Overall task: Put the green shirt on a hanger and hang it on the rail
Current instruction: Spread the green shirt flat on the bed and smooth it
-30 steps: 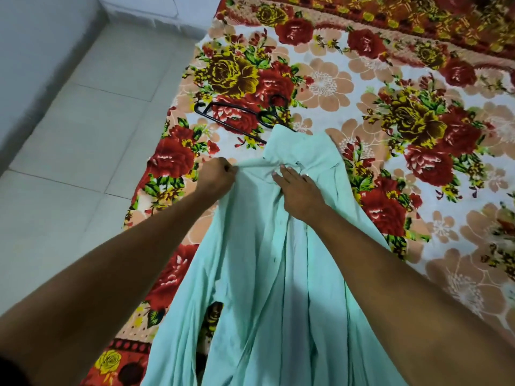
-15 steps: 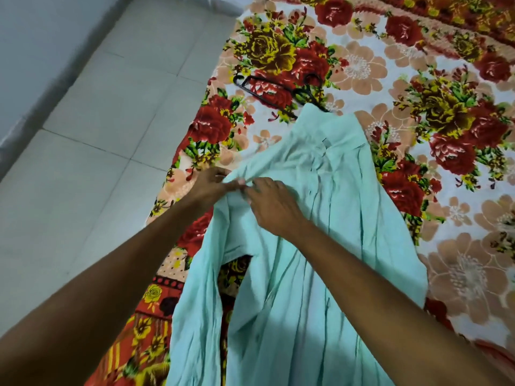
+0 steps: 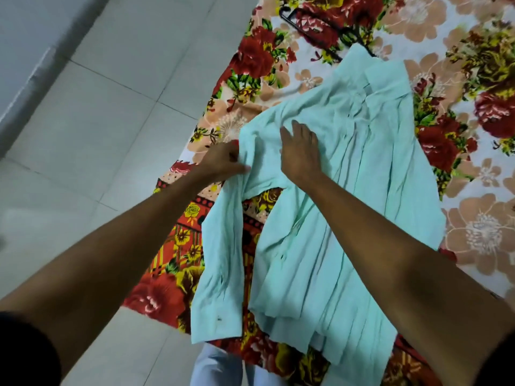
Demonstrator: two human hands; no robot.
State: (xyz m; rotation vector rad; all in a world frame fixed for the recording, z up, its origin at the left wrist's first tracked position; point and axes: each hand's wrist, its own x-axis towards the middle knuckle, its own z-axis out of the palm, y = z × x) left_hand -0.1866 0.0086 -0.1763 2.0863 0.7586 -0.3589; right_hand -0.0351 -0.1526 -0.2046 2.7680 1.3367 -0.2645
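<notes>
The green shirt point(image 3: 348, 168), now dragged farther off the black hanger point(image 3: 320, 37), lies spread on the bed point(image 3: 473, 218), left hand point(image 3: 223, 160) pinching its shoulder, right hand point(image 3: 301, 146) flat on it, so hangering has not begun.

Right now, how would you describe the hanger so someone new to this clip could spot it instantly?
Start from the floral bedsheet covering the right of the view, with the green shirt spread on it. Follow the shirt to its far end, at the top of the picture. Just beyond it lies the hanger, partly tucked under the cloth: thin black lines, the only plain dark outline among red and yellow printed flowers.
</notes>
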